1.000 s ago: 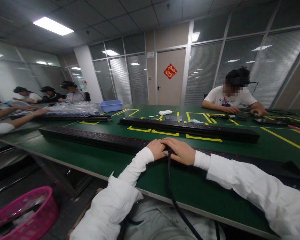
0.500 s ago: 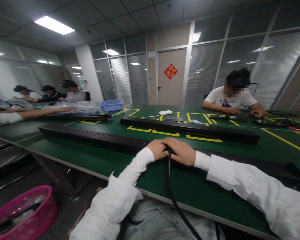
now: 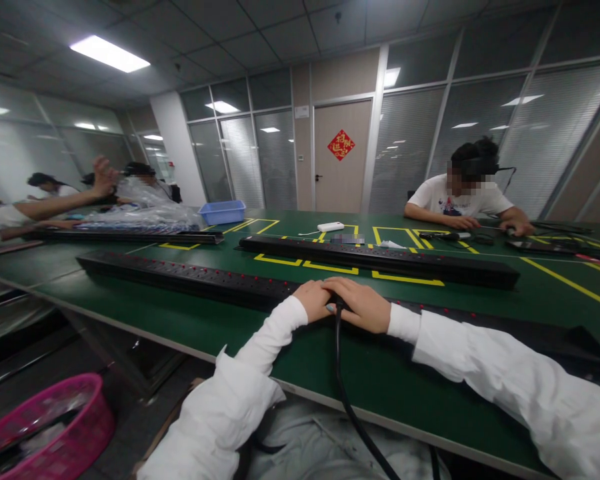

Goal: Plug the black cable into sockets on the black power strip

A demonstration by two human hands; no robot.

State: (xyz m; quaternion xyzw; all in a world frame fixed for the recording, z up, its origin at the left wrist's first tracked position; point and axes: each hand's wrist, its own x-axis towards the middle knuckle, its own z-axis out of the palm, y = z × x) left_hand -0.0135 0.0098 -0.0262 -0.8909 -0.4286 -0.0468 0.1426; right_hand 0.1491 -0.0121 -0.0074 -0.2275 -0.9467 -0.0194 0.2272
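My left hand (image 3: 312,300) and my right hand (image 3: 364,305) rest together on a long black power strip (image 3: 190,277) with red switches that runs across the green table (image 3: 180,319). The left hand is curled, and its fingertips are hidden under the right hand's fingers. My right hand lies over it, cupped on the top end of a thick black cable (image 3: 344,393). The cable drops from between the hands over the table's near edge to my lap. Both arms are in white sleeves.
A second black power strip (image 3: 380,260) lies further back inside yellow tape marks, a third (image 3: 130,236) at the left. A blue tray (image 3: 223,211) and a white box (image 3: 331,226) stand behind. One person sits opposite at the right, others at the left. A pink basket (image 3: 55,427) stands on the floor.
My hands and the cable have not moved. A person at the far left has raised an arm off the table into the air.
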